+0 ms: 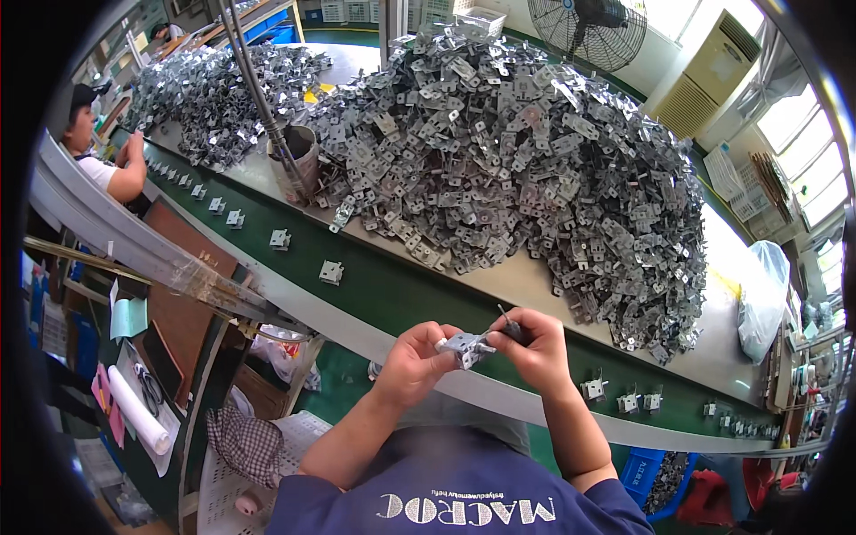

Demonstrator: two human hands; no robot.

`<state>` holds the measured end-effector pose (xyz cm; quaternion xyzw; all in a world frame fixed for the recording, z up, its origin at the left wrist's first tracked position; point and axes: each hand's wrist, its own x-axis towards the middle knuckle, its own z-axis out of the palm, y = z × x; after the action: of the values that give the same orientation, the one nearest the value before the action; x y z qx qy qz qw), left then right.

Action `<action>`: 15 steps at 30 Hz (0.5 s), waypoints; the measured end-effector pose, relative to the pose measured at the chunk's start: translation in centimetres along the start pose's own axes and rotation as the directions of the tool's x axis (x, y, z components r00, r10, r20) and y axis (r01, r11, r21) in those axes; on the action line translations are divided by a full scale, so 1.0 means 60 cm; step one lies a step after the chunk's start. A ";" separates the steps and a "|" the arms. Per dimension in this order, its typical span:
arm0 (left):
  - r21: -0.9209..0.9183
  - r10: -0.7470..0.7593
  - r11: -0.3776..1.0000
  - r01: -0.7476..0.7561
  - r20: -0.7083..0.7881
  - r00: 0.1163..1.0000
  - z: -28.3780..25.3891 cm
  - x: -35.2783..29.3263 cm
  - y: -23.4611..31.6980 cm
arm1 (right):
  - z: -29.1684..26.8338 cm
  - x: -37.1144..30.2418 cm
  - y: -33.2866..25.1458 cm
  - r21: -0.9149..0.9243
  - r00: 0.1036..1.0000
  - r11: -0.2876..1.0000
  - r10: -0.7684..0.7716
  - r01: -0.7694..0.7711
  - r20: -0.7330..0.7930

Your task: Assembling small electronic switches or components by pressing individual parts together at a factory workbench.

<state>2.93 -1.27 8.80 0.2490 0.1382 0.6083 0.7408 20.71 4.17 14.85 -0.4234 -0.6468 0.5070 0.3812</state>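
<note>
My left hand (410, 366) is closed around a small silvery metal bracket assembly (464, 350), pinched between thumb and fingers above the near edge of the green conveyor belt. Close against its right side, my right hand (539, 352) grips a small dark piece (513, 331) with a thin metal stem sticking up. Its fingertips meet the bracket assembly; how the two parts join is hidden by the fingers. On the belt to the left lies a similar bracket assembly (331, 272), with more in a row beyond it.
A large heap of metal brackets (499, 152) covers the table behind the belt (392, 303), with another heap (232, 98) farther left. A cylindrical bin (299, 165) stands between them. More assemblies (629, 403) sit on the belt at right. Another person (111, 165) works at far left.
</note>
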 end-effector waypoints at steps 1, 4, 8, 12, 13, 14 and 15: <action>0.001 -0.002 1.000 0.002 0.001 1.000 -0.002 0.000 0.001 | 0.001 0.000 0.000 -0.041 1.000 0.999 -0.026 0.026 0.006; 0.113 0.018 0.993 -0.016 -0.013 1.000 -0.011 0.000 0.001 | 0.010 -0.007 0.003 -0.029 0.995 0.995 -0.100 0.100 0.008; 0.194 0.051 0.980 -0.043 -0.036 0.998 -0.013 -0.001 0.005 | 0.027 -0.023 -0.004 -0.082 0.976 0.973 -0.218 0.216 -0.014; 0.400 0.081 0.915 -0.049 -0.065 0.995 -0.006 -0.008 0.015 | 0.019 -0.014 0.017 -0.116 0.978 0.971 -0.209 0.210 0.020; 0.399 0.083 0.915 -0.051 -0.064 0.994 -0.008 -0.009 0.017 | 0.013 -0.011 0.017 -0.074 0.980 0.977 -0.195 0.198 0.044; 0.376 0.041 0.927 -0.020 -0.049 0.998 -0.009 -0.010 0.020 | 0.012 -0.009 0.014 -0.075 0.980 0.977 -0.196 0.199 0.045; 0.352 -0.001 0.936 0.012 -0.031 1.000 -0.010 -0.010 0.021 | 0.011 -0.009 0.011 -0.069 0.979 0.976 -0.202 0.205 0.039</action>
<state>1.44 -1.59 8.90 0.3679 0.2572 0.5749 0.6841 20.39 3.56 14.02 -0.3605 -0.7108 0.4480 0.4051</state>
